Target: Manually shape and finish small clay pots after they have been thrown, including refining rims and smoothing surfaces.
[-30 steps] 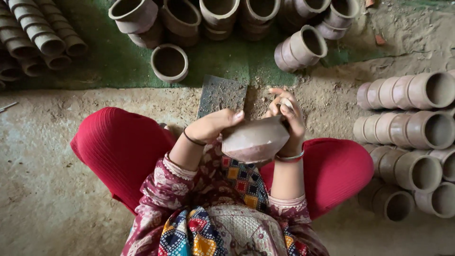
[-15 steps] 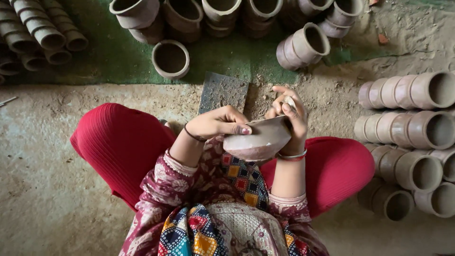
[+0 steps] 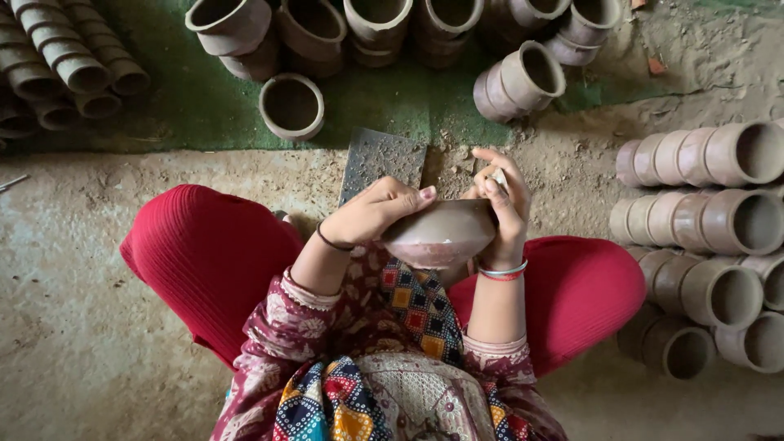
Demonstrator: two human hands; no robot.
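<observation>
**Both hands on a clay bowl held above the lap**

You sit cross-legged on the dusty floor (image 3: pixel 73 269), knees in red cloth spread to either side. Your left hand (image 3: pixel 377 211) curls over the near rim of the clay bowl (image 3: pixel 439 234), fingers closed on its edge and the thumb side resting on its outer wall. Your right hand (image 3: pixel 504 204) cups the bowl's far side, its fingers bent and pinching a small pale piece (image 3: pixel 496 174) against the rim; what that piece is cannot be told. The bowl lies tilted between both hands, its rounded brown underside turned towards the camera, above your lap and clear of the floor.

Just beyond the hands a flat grey slab (image 3: pixel 382 161) lies on the floor, at the edge of a green mat (image 3: pixel 196 106). On the mat one clay cup (image 3: pixel 291 105) stands upright by itself, with more cups (image 3: pixel 384 24) crowded behind it. To your right, nested rows of cups (image 3: pixel 702 155) lie on their sides; to your far left, further stacked cups (image 3: pixel 57 57) lie likewise.
</observation>
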